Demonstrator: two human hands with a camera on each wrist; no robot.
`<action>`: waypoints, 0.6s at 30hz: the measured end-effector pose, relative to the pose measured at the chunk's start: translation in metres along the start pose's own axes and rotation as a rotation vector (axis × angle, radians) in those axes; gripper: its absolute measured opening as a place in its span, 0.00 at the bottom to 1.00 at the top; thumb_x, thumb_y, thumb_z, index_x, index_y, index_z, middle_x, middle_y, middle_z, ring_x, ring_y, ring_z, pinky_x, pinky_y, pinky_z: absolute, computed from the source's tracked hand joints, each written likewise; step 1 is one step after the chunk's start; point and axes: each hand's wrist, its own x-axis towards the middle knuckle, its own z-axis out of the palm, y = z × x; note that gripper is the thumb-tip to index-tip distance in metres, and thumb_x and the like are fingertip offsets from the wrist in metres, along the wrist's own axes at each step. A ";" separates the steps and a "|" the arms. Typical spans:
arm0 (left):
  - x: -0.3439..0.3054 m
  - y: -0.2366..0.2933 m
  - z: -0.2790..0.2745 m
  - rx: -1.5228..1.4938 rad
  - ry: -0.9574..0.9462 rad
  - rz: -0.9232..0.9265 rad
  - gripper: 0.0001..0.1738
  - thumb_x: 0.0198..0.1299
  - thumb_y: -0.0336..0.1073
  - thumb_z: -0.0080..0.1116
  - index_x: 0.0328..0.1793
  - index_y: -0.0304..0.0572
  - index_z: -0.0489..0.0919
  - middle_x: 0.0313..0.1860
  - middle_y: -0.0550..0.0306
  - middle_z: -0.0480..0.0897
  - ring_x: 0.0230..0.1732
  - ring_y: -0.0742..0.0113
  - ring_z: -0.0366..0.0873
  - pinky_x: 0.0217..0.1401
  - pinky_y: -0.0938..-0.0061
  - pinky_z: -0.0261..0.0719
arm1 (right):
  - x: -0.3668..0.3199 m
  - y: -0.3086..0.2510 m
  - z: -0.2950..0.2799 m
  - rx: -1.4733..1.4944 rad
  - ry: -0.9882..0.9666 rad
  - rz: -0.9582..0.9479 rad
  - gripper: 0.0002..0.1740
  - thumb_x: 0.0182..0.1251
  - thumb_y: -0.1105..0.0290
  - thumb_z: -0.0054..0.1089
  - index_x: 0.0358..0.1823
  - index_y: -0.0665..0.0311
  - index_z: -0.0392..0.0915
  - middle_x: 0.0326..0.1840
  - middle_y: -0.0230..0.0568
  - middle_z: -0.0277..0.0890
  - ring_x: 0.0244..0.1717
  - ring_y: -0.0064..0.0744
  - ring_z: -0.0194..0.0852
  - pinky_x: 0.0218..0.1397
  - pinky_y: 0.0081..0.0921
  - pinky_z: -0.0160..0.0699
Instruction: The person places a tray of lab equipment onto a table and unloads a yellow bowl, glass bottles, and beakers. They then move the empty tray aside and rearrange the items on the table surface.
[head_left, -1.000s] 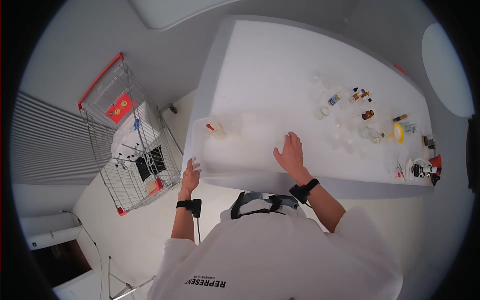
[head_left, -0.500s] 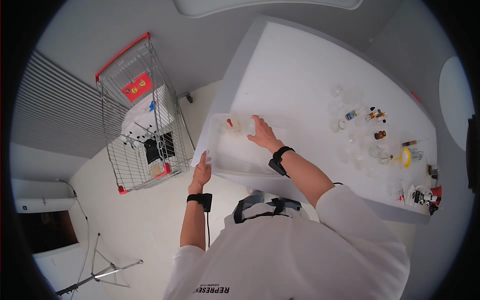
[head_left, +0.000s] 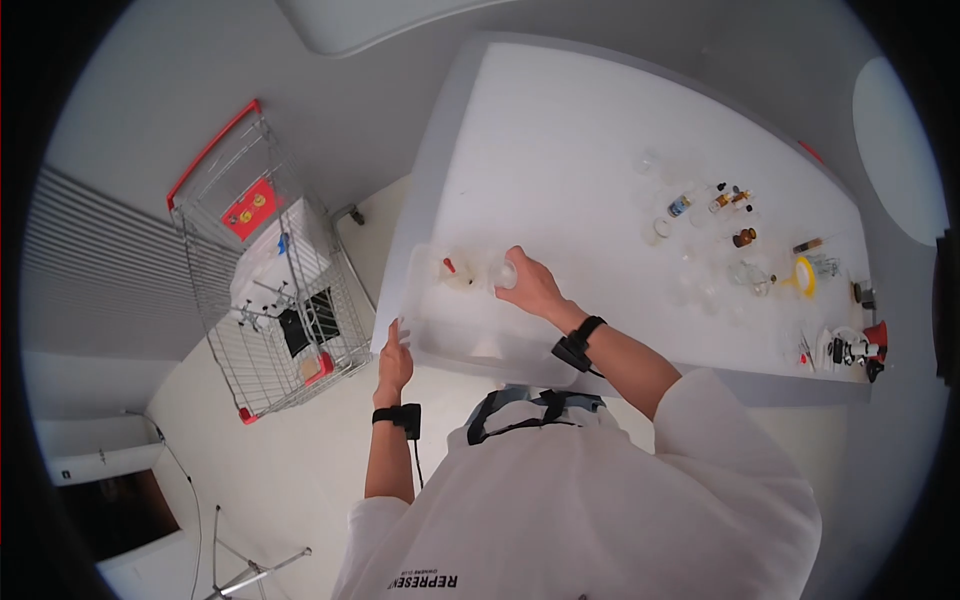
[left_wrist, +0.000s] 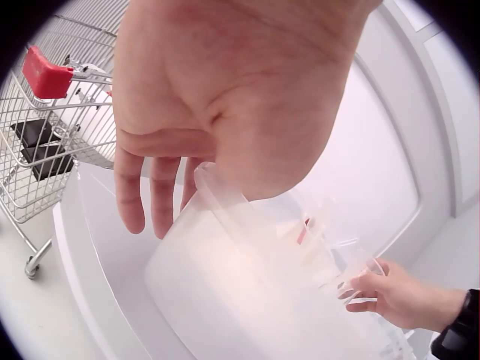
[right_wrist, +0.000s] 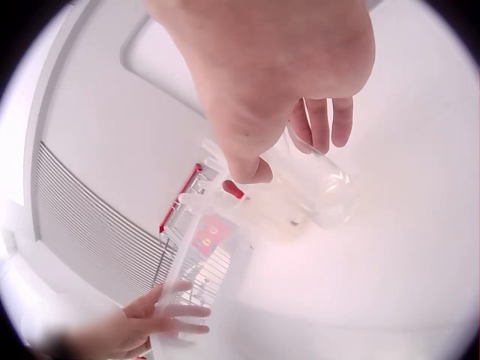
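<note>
My left hand grips the left wall of a translucent plastic bin, thumb over the rim and fingers down the outside. Over the bin's far part, my right hand holds a clear glass vessel between thumb and fingers. That vessel is tilted, its rounded end pointing away from the palm in the right wrist view. Beside it in the bin lies an item with a red bulb, among other pale, clear pieces whose outlines are faint.
Clear glassware, small brown bottles, a blue-labelled bottle, a yellow-rimmed funnel and a microscope stand along the white table's right side. A shopping cart is on the floor at left.
My right hand has moved left from the bare table beside the bin to over the bin, and the glass vessel now shows plainly in it. The left hand has stayed on the bin's wall.
</note>
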 end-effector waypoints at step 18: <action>-0.001 -0.006 0.008 0.005 0.059 0.074 0.39 0.58 0.16 0.32 0.80 0.41 0.54 0.64 0.33 0.76 0.55 0.42 0.82 0.58 0.58 0.81 | 0.019 0.181 -0.123 -0.071 0.489 0.421 0.36 0.48 0.62 0.71 0.57 0.66 0.64 0.53 0.59 0.79 0.55 0.59 0.79 0.56 0.44 0.79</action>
